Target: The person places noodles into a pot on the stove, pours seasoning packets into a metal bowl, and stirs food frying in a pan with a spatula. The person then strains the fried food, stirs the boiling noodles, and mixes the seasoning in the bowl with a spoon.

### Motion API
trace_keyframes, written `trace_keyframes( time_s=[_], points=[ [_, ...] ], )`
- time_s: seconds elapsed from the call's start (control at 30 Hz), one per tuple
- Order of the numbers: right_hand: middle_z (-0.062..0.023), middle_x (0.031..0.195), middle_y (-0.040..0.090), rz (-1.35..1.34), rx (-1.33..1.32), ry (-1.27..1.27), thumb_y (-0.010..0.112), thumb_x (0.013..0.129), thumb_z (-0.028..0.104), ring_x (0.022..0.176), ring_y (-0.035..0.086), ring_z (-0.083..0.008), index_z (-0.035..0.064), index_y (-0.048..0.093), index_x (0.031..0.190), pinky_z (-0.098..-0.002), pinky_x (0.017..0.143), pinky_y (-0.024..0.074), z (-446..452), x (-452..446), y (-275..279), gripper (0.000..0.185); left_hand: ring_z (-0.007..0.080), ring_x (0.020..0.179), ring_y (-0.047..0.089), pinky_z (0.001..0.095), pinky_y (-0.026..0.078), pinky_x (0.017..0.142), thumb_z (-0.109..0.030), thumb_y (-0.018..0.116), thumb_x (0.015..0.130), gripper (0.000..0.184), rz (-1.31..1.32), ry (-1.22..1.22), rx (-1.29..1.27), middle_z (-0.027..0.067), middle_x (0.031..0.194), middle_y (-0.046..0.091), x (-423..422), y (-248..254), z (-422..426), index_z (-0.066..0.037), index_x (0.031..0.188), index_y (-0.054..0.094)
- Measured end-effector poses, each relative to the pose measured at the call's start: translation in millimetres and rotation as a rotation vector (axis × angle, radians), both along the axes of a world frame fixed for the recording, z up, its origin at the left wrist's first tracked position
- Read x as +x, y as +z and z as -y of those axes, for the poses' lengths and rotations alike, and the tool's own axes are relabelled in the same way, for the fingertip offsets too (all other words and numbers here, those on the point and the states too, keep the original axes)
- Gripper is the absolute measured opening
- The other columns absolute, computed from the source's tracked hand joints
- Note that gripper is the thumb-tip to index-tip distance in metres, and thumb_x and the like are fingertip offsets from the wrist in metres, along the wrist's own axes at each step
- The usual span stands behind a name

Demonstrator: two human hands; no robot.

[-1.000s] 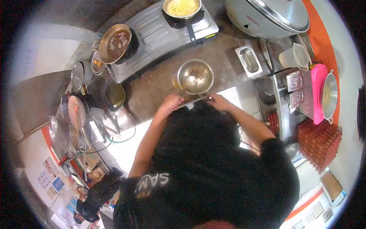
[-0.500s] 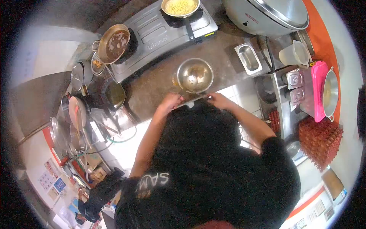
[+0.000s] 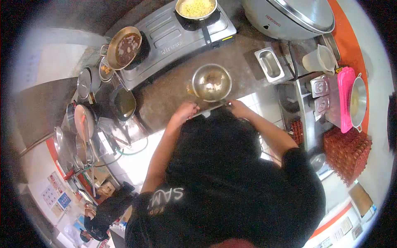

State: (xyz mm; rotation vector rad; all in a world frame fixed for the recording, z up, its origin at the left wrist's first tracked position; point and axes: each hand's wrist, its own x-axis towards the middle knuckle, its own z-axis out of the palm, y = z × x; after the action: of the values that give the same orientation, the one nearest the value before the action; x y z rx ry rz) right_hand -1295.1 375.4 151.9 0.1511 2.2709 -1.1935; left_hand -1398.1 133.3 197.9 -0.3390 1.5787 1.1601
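A shiny metal bowl stands on the counter in front of me, with small pale bits or reflections at its bottom. My left hand is closed at the counter's front edge, below and left of the bowl. At the same edge, below and right of the bowl, my right hand is also closed, near a small dark thing by its fingertips. What either hand holds, if anything, cannot be made out. Between the hands, a pale strip shows against my black shirt.
A two-burner gas stove bears a pan of brown liquid and a pan of yellow bits. Right of the bowl sits a small steel tray. A large cooker and a plastic jug stand farther right. A co-worker is lower left.
A thin light-coloured line seen between my hands, just below the bowl, no longer shows clearly. My right hand has shifted very slightly; the bowl has stayed put.
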Motion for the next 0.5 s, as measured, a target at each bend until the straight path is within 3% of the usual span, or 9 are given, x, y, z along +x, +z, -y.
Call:
trace_keyframes(
  time_s=[0.13,0.33,0.43,0.5],
  points=[
    [-0.0183,0.083,0.057,-0.091,-0.061,-0.056,0.054,0.076,0.021,0.081,0.055,-0.0305,0.0042,0.050,0.099,-0.0371,0.070,0.0420,3,-3,2,0.029,0.0056,0.034,0.027,0.0216,0.019,0.030,-0.015,0.041,0.080,0.019,0.018,0.078,0.011,-0.0035,0.047,0.037,4,-6,2,0.000,0.077,0.052],
    [-0.0174,0.084,0.057,0.059,0.001,-0.049,0.054,0.076,0.021,0.081,0.055,-0.0291,0.0039,0.049,0.100,-0.0369,0.071,0.0416,0,-11,13,0.029,0.0056,0.034,0.026,0.0211,0.019,0.030,-0.015,0.041,0.079,0.018,0.022,0.085,0.023,-0.0032,0.048,0.038,0,-2,-1,-0.001,0.076,0.052],
    [-0.0170,0.085,0.056,0.046,-0.168,0.026,0.053,0.076,0.019,0.082,0.055,-0.0277,0.0041,0.048,0.102,-0.0365,0.070,0.0415,3,-5,17,0.030,0.0058,0.033,0.026,0.0210,0.019,0.030,-0.015,0.041,0.079,0.017,-0.005,0.032,-0.018,-0.0030,0.047,0.037,1,1,-2,0.000,0.076,0.051],
    [-0.0171,0.086,0.056,-0.155,-0.119,-0.046,0.053,0.076,0.017,0.083,0.055,-0.0273,0.0045,0.047,0.102,-0.0365,0.071,0.0416,3,-8,8,0.029,0.0061,0.033,0.026,0.0206,0.020,0.030,-0.014,0.041,0.079,0.018,0.102,0.061,0.021,-0.0027,0.047,0.036,-1,-4,-2,0.001,0.077,0.050]
  ],
)
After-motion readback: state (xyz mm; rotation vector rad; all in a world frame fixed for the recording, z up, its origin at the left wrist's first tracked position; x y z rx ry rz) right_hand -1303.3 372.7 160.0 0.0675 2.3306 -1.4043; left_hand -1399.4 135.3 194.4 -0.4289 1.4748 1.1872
